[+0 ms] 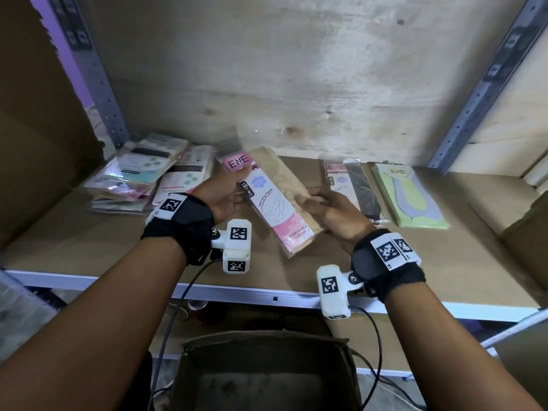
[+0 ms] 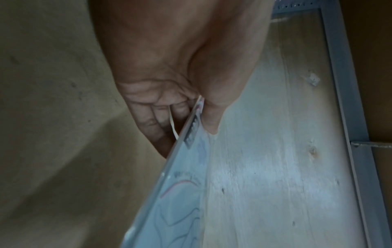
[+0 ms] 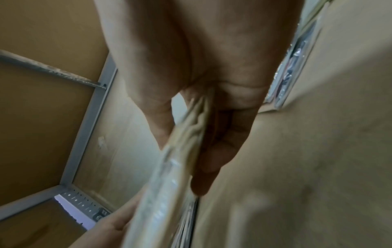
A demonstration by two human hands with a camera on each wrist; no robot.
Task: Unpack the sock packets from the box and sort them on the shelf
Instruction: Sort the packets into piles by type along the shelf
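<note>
From the head view, both hands hold one beige sock packet point(image 1: 275, 200) in the air above the shelf point(image 1: 89, 232), which serves as the landmark here. The left hand point(image 1: 228, 197) grips the packet's upper left edge beside the pink "ENE" header, thumb on top and fingers underneath. The right hand point(image 1: 332, 215) grips the packet's right edge, its fingers curled round it. The packet is tilted, its pink lower end pointing toward the shelf's front rail. At the shelf's left end lies a loose pile of packets point(image 1: 133, 176). Toward the shelf's right end lie a dark sock packet point(image 1: 355, 185) and, just beside it, a green packet point(image 1: 412, 197). Below the shelf's front rail stands an open cardboard box point(image 1: 267, 372).

In the left wrist view, the left hand point(image 2: 169, 83) pinches the packet point(image 2: 182, 193) between thumb and fingers point(image 2: 152, 124), clamped on its edge, with the plywood back of the shelf behind.

In the right wrist view, the right hand point(image 3: 212, 83) clamps the packet point(image 3: 169, 176), seen edge-on, thumb on one face and fingers point(image 3: 214, 151) on the other. The picture is blurred.
</note>
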